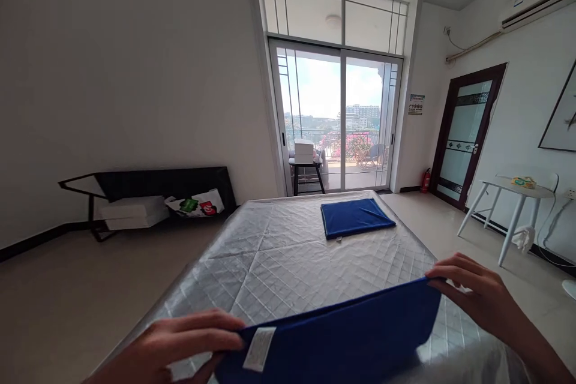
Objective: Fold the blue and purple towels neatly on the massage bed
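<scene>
A folded blue cloth [342,336] with a white label [260,349] hangs stretched between my two hands over the near part of the mattress. My left hand [180,345] pinches its left upper corner beside the label. The right upper corner is gripped between the thumb and fingers of my right hand [472,288]. Farther off, another folded blue cloth [357,218] lies flat on the mattress [279,270], which has a plastic-looking quilted cover. The lower edge of the held cloth runs out of view.
At the left wall stands a low black frame [162,183] with white boxes [130,213] and a printed bag [198,204]. A white round table [517,187] is to the right. Sliding glass doors [337,120] and a stool [306,171] are beyond the mattress.
</scene>
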Demonstrator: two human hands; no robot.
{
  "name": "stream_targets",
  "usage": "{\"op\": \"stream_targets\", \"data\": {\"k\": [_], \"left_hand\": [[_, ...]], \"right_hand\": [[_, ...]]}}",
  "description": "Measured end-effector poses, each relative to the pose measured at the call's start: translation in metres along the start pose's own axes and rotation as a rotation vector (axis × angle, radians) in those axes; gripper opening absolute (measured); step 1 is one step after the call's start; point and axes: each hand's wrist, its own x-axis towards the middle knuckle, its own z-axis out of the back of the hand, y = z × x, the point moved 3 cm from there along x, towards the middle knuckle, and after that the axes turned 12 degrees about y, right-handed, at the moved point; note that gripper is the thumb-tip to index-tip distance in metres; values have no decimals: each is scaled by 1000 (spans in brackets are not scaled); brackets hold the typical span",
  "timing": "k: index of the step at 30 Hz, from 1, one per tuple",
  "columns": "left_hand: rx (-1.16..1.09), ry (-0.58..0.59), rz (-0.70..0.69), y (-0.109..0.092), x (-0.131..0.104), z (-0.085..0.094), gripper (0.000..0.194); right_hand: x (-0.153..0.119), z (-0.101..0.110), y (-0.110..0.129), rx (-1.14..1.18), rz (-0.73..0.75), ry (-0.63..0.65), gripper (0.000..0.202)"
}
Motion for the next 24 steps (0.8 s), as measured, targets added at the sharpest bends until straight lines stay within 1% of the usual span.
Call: {"op": "stream_targets", "data": {"k": [1, 3, 5, 8, 11, 12, 14, 16, 18, 19, 20, 21, 22, 23, 24], "left_hand": [[16, 23, 39, 1, 14, 6, 21], [18, 28, 122, 7, 48, 16, 18], [-6, 7, 160, 19, 86, 24, 25], [-34, -8, 181, 52, 151, 31, 32], [2, -36, 201, 91, 215, 41, 31], [33, -64, 210, 102, 235, 46, 28], [108, -168, 240, 117, 271, 59, 21], [175, -321, 268, 126, 299, 74, 17], [215, -480, 284, 133, 319, 83, 16], [221, -548, 290, 136, 326, 83, 16], [220, -603, 295, 141, 330, 79, 17], [214, -642, 298, 147, 333, 71, 17], [207, -658, 297, 153, 335, 57, 18], [200, -651, 293, 161, 335, 40, 18], [196, -623, 289, 169, 334, 18, 18]], "right_hand": [[3, -1, -8, 3, -31, 7, 16], [14, -6, -28, 27, -95, 35, 20], [31, -12, -53, 73, -158, 78, 26], [71, -22, -101, 127, -289, 172, 37], [125, -31, -150, 92, -392, 229, 39], [145, -32, -166, 62, -404, 217, 38], [182, -33, -195, -5, -413, 149, 33], [214, -33, -221, -48, -428, 54, 29], [235, -35, -245, -59, -446, -32, 27], [241, -38, -256, -62, -454, -63, 25], [243, -43, -265, -62, -461, -87, 24], [241, -50, -275, -59, -467, -104, 24], [236, -59, -284, -51, -475, -113, 23], [227, -72, -293, -37, -489, -114, 23], [215, -86, -301, -16, -511, -109, 22]]}}
